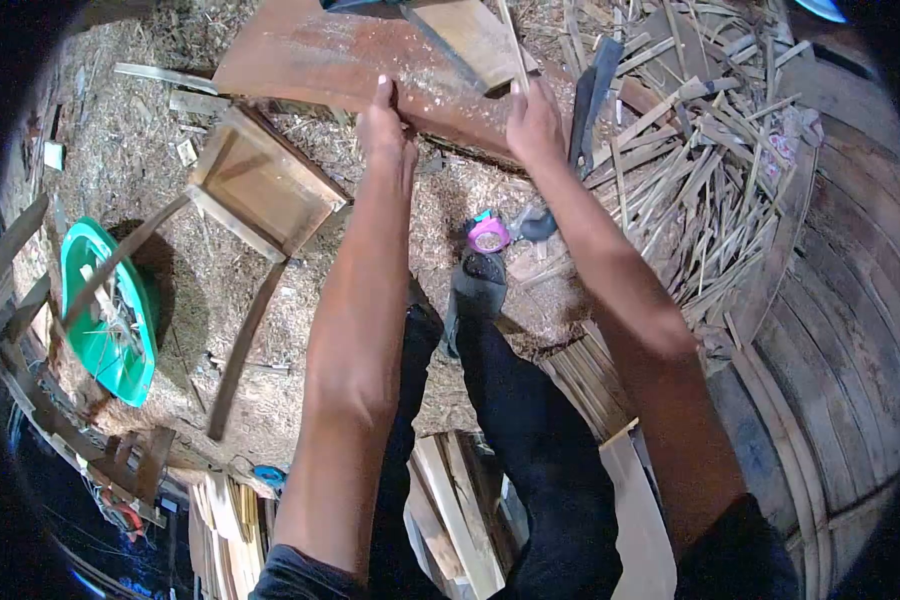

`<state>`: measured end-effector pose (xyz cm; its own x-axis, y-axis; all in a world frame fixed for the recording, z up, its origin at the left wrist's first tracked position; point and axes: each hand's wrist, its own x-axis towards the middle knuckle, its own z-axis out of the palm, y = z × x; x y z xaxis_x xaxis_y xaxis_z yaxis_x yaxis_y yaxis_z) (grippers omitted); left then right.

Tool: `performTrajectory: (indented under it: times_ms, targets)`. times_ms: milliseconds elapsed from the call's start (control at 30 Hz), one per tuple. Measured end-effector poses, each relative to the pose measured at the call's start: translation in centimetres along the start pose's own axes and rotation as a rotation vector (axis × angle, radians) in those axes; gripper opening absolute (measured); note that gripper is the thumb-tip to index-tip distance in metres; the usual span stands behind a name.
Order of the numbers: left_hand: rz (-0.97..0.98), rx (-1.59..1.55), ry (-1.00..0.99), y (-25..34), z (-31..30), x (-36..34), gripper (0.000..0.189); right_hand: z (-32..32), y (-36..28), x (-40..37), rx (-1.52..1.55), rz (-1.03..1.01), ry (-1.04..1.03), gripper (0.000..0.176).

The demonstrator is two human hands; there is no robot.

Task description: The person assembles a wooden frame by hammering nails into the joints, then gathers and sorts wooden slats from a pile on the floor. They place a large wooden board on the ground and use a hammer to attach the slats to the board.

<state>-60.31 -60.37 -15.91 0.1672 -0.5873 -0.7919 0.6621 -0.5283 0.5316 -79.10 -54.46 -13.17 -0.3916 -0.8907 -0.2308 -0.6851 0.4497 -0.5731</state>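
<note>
While L hand [385,122] & R hand [533,125] both grip board [310,60] edge, green basin [128,375] holds strips [110,312].

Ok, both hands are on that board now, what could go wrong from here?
1. The dark blade lies right beside the right hand; a slip could bring the hand onto it.
2. The board lies over loose shavings, gripped at its edge by the left hand, so it may shift.

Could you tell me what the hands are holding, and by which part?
The left hand and right hand both grip the reddish wooden board along its near edge.
</note>
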Motion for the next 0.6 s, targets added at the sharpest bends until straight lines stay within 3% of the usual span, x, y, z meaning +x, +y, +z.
performTrajectory:
  times_ms: [100,167,300,433,600]
  targets:
    - [-0.042,0.163,0.129,2.5,4.5,-2.3,0.043,-4.0,-2.5,-2.0,-0.005,0.009,-0.022,0.023]
    - [0.079,0.325,0.086,1.3,3.9,0.7,0.045,-5.9,-2.6,-2.8,-0.077,-0.087,0.068,0.024]
    - [0.116,0.355,0.121,4.6,6.5,-6.6,0.049,-10.3,-4.0,-4.8,-0.147,0.044,0.298,0.017]
    - [-0.006,0.424,0.163,8.5,6.6,-14.1,0.041,-16.2,-5.1,-7.7,-0.121,0.501,-0.076,0.038]
    - [0.013,0.408,0.082,11.2,5.4,-21.2,0.032,-20.3,-3.1,-11.7,0.09,0.522,-0.107,0.045]
